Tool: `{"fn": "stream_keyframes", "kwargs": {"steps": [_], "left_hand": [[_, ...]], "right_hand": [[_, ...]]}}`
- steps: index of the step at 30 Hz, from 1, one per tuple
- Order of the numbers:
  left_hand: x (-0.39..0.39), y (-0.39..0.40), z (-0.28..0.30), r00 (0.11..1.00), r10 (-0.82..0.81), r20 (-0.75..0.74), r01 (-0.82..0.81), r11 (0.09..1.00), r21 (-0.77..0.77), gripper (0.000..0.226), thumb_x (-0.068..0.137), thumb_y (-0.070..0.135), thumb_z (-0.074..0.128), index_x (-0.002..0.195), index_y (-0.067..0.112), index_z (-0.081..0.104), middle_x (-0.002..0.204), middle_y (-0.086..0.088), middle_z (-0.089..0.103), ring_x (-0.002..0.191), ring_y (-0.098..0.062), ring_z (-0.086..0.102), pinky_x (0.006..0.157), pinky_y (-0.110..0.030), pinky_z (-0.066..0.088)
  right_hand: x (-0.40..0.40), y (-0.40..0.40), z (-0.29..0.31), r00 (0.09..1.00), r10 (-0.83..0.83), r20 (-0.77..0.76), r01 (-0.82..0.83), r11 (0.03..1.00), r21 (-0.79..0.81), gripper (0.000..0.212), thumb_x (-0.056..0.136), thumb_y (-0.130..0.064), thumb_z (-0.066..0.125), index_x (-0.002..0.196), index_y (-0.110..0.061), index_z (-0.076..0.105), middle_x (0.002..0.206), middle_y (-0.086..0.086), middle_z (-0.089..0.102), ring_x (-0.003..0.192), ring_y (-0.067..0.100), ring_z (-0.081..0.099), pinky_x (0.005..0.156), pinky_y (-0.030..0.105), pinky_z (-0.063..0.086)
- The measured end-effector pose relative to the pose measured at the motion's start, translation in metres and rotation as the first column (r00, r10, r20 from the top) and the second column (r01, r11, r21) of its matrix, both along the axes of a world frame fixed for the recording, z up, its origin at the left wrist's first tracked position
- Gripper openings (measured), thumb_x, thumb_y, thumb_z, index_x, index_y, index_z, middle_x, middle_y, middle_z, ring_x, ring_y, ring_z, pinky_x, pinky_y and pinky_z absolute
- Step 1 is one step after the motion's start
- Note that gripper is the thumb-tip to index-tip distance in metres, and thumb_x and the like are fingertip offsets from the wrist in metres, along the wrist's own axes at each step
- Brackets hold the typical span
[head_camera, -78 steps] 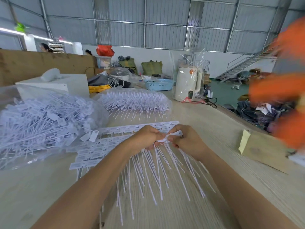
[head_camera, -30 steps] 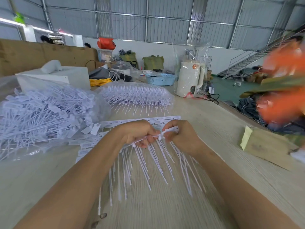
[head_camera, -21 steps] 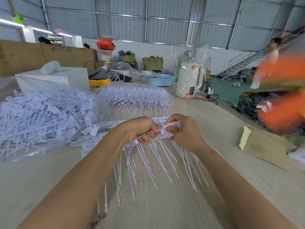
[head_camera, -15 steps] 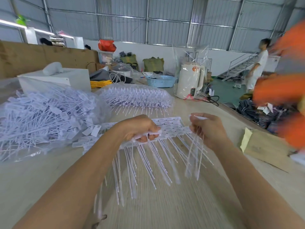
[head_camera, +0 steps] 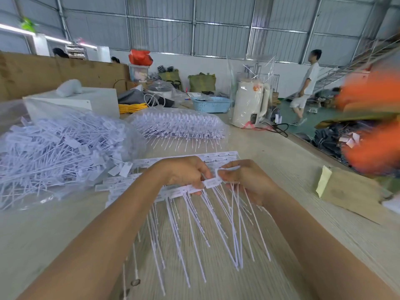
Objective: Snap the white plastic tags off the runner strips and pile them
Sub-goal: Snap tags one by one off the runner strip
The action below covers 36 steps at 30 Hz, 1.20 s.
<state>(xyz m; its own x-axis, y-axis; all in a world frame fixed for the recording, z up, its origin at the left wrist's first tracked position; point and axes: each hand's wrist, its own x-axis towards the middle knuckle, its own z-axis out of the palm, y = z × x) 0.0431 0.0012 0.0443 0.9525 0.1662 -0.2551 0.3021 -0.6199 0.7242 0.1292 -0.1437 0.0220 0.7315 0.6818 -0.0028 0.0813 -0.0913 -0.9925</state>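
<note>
— Above the bench's point(head_camera: 292, 169) near middle, what do both hands hold?
— Left hand point(head_camera: 184, 172) grips the runner strip point(head_camera: 186, 189), fingers curled round it; right hand point(head_camera: 249, 178) pinches loose tags point(head_camera: 234, 224), stems hanging down.
— And the pile?
— Bagged tag heap point(head_camera: 54, 152) lies toward the left edge, more strips point(head_camera: 177, 126) behind.

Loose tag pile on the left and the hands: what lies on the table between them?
In the head view, flat runner strips with tags still attached lie between the loose tag pile and the left hand; the right hand is farther right.
</note>
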Motion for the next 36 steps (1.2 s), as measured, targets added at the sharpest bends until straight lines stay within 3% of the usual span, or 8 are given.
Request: {"fn": "stream_keyframes", "kwargs": {"steps": [8,14,16,18,21,24,29,36], "left_hand": [[0.0,0.001,0.003,0.999,0.04,0.031,-0.04,0.999,0.004,0.039,0.078,-0.012,0.065,0.111,0.005,0.051,0.097,-0.011,0.055,0.09,-0.023,0.051,0.075,-0.03,0.041],[-0.002,0.009,0.002,0.997,0.051,0.058,-0.049,0.998,-0.04,0.012,0.085,0.007,0.066,0.094,-0.001,0.065,0.082,-0.008,0.06,0.085,-0.022,0.054,0.081,-0.031,0.043],[-0.003,0.012,0.0,0.997,0.064,0.042,-0.056,0.984,-0.169,0.013,0.087,0.007,0.063,0.09,-0.005,0.066,0.08,-0.013,0.064,0.074,-0.021,0.062,0.079,-0.033,0.052],[-0.004,0.012,-0.001,0.995,0.084,0.05,-0.071,0.973,-0.219,0.009,0.086,0.004,0.063,0.083,-0.004,0.067,0.076,-0.014,0.067,0.063,-0.017,0.065,0.071,-0.03,0.056],[-0.002,0.011,-0.001,0.994,0.095,0.061,-0.085,0.985,-0.147,0.009,0.085,0.004,0.065,0.078,0.0,0.068,0.067,-0.009,0.069,0.065,-0.021,0.063,0.084,-0.041,0.052],[0.001,0.01,-0.001,0.993,0.117,0.031,-0.112,0.985,-0.131,0.012,0.087,0.006,0.063,0.076,0.0,0.066,0.058,-0.006,0.068,0.062,-0.022,0.062,0.081,-0.04,0.054],[0.0,0.008,0.0,0.992,0.124,0.012,-0.124,0.992,0.001,0.018,0.09,0.013,0.059,0.08,-0.001,0.065,0.053,-0.001,0.064,0.049,-0.014,0.057,0.051,-0.025,0.047],[-0.001,0.023,-0.002,0.988,0.153,0.015,-0.143,0.949,-0.282,0.039,0.09,0.01,0.054,0.052,0.013,0.064,0.042,0.0,0.05,0.036,-0.01,0.043,0.043,-0.016,0.036]], "right_hand": [[-0.011,0.008,-0.009,0.998,0.034,-0.05,-0.033,0.999,0.018,0.008,0.08,0.011,0.064,0.086,0.006,0.059,0.07,0.018,0.061,0.051,0.018,0.062,0.047,0.022,0.049],[-0.005,0.005,-0.003,0.99,-0.07,0.122,0.053,0.99,0.134,0.015,0.078,0.013,0.065,0.076,0.0,0.059,0.067,0.013,0.056,0.044,0.007,0.057,0.045,0.018,0.047],[-0.004,0.005,-0.003,0.986,-0.105,0.131,0.086,0.986,0.142,0.019,0.078,0.011,0.067,0.073,-0.005,0.059,0.067,0.012,0.056,0.049,0.011,0.056,0.048,0.021,0.047],[-0.004,0.006,-0.003,0.995,-0.089,0.049,0.081,0.986,0.147,0.016,0.079,0.01,0.066,0.076,-0.003,0.058,0.071,0.014,0.057,0.058,0.019,0.058,0.053,0.025,0.051],[-0.005,0.007,-0.005,0.992,-0.022,-0.122,0.04,0.988,0.151,0.013,0.081,0.009,0.064,0.084,0.0,0.055,0.083,0.02,0.059,0.068,0.027,0.064,0.06,0.036,0.06],[-0.004,0.006,-0.007,0.991,0.018,-0.135,-0.002,0.993,0.114,0.019,0.082,0.009,0.064,0.095,0.001,0.053,0.082,0.024,0.061,0.058,0.025,0.067,0.051,0.032,0.056],[-0.002,0.007,-0.01,0.986,-0.006,0.165,0.0,0.999,0.041,0.019,0.08,0.008,0.066,0.091,0.0,0.053,0.074,0.02,0.061,0.054,0.023,0.061,0.053,0.028,0.052],[-0.009,0.008,-0.004,0.924,-0.072,0.376,0.004,0.984,0.179,0.028,0.078,0.011,0.067,0.073,-0.01,0.048,0.07,0.013,0.055,0.043,0.012,0.055,0.045,0.022,0.048]]}}
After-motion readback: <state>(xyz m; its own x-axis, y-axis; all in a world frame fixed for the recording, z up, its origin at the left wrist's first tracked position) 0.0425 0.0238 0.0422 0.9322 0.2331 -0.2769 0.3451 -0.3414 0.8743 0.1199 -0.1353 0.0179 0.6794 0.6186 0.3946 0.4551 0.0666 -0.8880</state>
